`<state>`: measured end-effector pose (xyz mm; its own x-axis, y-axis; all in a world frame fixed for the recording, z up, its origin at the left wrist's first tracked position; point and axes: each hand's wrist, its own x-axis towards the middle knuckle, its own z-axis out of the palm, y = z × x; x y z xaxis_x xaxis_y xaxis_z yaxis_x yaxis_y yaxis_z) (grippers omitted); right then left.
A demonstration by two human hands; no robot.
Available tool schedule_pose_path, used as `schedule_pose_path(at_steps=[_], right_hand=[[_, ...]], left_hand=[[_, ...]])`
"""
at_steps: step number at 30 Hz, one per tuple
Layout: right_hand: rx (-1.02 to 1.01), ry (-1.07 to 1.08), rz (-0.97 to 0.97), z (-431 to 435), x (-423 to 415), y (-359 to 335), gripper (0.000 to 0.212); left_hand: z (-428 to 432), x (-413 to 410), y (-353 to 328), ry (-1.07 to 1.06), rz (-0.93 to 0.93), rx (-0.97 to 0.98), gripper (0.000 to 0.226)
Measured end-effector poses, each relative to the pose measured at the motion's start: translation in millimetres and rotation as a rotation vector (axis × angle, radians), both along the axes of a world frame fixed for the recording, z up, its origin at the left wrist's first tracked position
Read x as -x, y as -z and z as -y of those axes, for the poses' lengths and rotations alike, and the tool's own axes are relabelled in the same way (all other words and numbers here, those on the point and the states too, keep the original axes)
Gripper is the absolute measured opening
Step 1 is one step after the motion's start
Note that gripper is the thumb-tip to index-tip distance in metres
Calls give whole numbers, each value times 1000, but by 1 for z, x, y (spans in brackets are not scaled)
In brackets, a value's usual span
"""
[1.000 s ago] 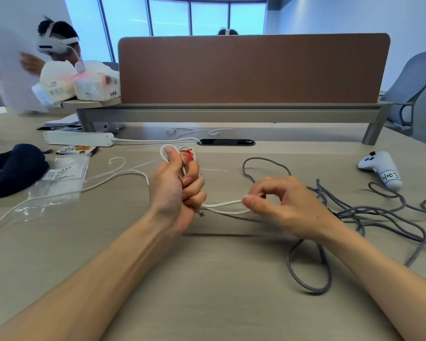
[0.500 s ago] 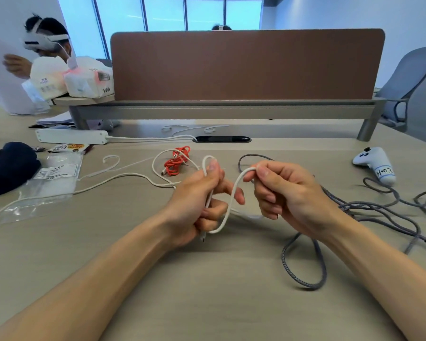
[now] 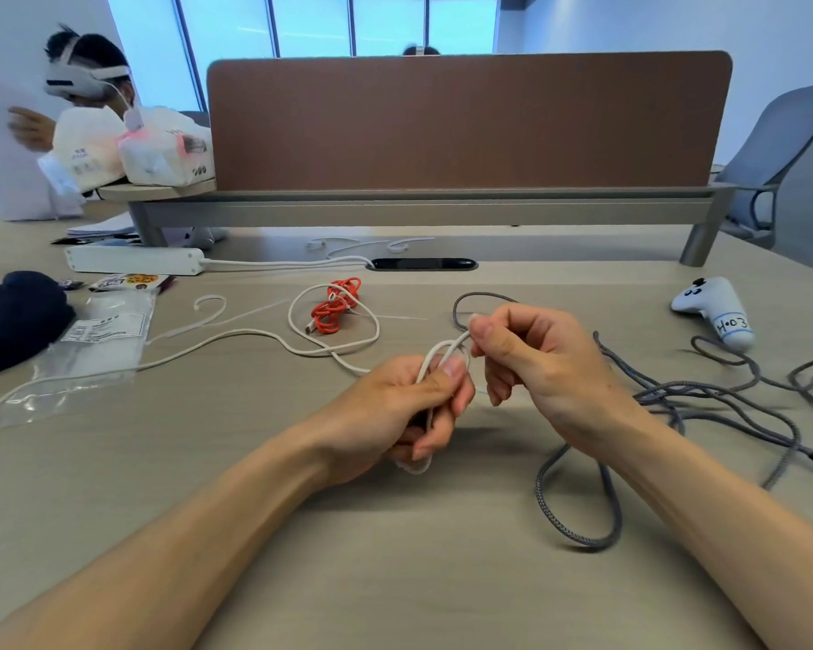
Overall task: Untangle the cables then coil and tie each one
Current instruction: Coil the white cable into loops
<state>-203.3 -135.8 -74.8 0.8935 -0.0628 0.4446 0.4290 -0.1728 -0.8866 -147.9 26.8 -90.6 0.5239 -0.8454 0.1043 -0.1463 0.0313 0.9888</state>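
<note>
**Inspector:** What is lying nearest on the counter [image 3: 395, 579]?

**Assistant:** A loop of the grey braided cable [image 3: 586, 543] is lying flat beside the right forearm. The remainder is trailing off to the right in loose tangles.

**Inspector:** And the hands?

**Assistant:** The left hand [image 3: 395, 405] is clamping curled fingers and thumb round gathered turns of the white cable [image 3: 443, 355]. The right hand [image 3: 550, 368] is pinching a strand of that same cable just above the left thumb. The two hands are working close together.

**Inspector:** The rest of the white cable?

**Assistant:** It is running leftward across the counter, forming a loop that is overlapping the bunched orange cable [image 3: 334, 307] beyond the hands.

**Inspector:** Further back?

**Assistant:** A white power strip [image 3: 132, 260] is sitting at left and a white controller [image 3: 714, 312] at right, both before the brown divider [image 3: 465, 124].
</note>
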Motion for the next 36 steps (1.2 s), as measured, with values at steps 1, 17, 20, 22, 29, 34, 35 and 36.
schedule_pose_path(at_steps=[1,17,20,22,29,34,35,36], right_hand=[[15,3,5,0,0,0,28],[171,-143,-116,1,0,5,30],[199,-144,-92,-4,-2,7,30],[214,-143,-83,-7,-3,8,33],[304,-85,-94,-9,-5,12,34],[413,-74,-81,-8,-3,12,42],[430,-67,-77,-7,-2,12,43],[445,-54,-74,-5,-2,12,44]], left_hand=[[0,-1,2,-5,20,28,38],[6,-2,1,-237,-237,411,24],[9,1,3,-266,-155,376,34],[12,2,6,-286,-115,356,39],[12,3,6,-346,-76,384,11],[11,-5,-1,-499,-215,552,20],[10,-9,-3,-524,-243,580,19],[8,-13,-3,-534,-269,607,17]])
